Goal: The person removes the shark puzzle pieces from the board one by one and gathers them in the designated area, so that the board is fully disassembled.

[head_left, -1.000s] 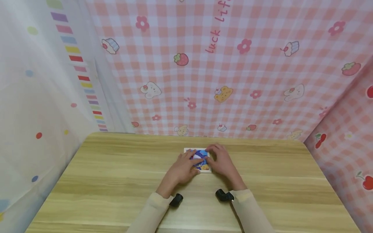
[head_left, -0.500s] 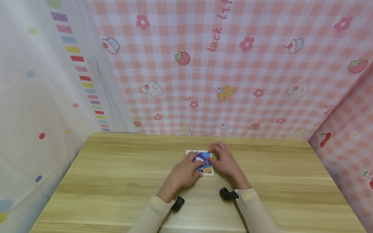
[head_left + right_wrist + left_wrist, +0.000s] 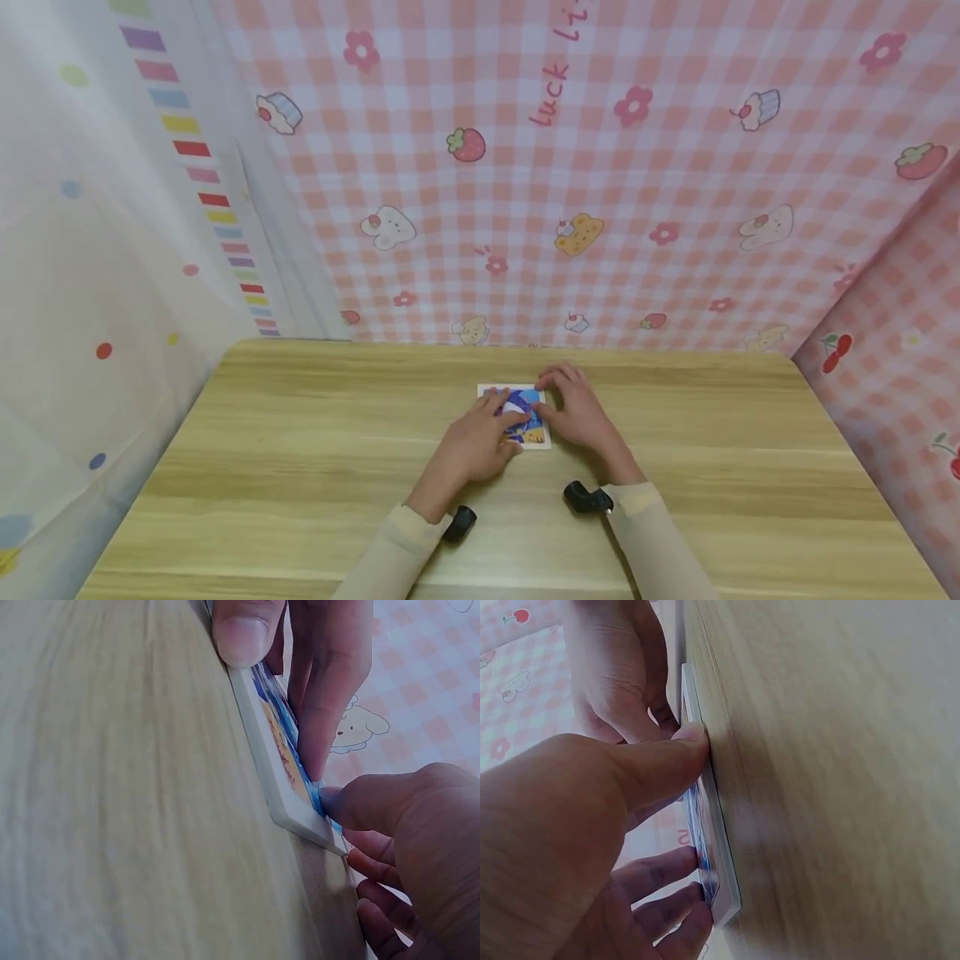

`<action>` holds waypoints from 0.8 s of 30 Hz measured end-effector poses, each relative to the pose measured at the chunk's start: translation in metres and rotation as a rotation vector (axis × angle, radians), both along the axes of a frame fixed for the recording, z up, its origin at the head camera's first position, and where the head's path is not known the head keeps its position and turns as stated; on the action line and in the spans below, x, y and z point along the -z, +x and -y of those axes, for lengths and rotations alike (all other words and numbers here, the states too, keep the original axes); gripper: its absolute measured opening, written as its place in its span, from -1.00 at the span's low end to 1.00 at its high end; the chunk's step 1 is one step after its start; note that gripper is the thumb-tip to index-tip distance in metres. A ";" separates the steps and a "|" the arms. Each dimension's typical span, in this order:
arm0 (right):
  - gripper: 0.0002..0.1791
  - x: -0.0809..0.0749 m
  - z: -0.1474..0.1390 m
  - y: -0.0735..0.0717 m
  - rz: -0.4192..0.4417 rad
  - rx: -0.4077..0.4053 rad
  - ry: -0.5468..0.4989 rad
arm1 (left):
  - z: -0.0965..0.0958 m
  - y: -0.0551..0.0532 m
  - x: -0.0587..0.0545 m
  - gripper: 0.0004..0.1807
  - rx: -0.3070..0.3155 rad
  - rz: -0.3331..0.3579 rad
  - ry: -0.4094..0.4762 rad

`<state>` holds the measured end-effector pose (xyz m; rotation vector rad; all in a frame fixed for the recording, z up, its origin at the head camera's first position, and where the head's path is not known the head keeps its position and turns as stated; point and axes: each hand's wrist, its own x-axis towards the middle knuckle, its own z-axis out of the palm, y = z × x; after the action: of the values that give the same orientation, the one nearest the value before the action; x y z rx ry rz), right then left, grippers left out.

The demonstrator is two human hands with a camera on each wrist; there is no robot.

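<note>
A small square picture board (image 3: pixel 535 437) with a white border and a blue, white and orange picture lies flat on the wooden table. It looks like a frame puzzle. My left hand (image 3: pixel 472 437) rests across its left part, fingers spread on the picture. In the left wrist view its thumb (image 3: pixel 679 754) lies at the near edge of the board (image 3: pixel 724 900). My right hand (image 3: pixel 576 412) grips the right edge near the far corner. In the right wrist view its thumb (image 3: pixel 352 801) presses on the picture, with curled fingers at the edge. Both hands partly cover the picture.
The wood-grain table (image 3: pixel 315 467) spreads around the board. Behind it hangs a pink checked cloth (image 3: pixel 420 175), with a white dotted curtain (image 3: pixel 90 250) at left and a red checked cloth (image 3: pixel 900 333) at right. Black camera mounts sit at both wrists.
The head view has shifted slightly. Both hands keep nearly the same places on the board, and no clear movement of the board on the table shows.
</note>
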<state>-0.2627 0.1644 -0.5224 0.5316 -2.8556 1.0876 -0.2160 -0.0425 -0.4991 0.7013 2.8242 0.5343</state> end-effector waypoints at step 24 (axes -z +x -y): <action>-0.72 -0.002 0.000 0.001 -0.006 0.087 -0.040 | 0.001 -0.002 0.004 -0.48 0.022 -0.023 0.013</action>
<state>-0.2618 0.1646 -0.5200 0.4027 -2.8162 1.1238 -0.2176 -0.0436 -0.5033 0.7451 2.8331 0.5450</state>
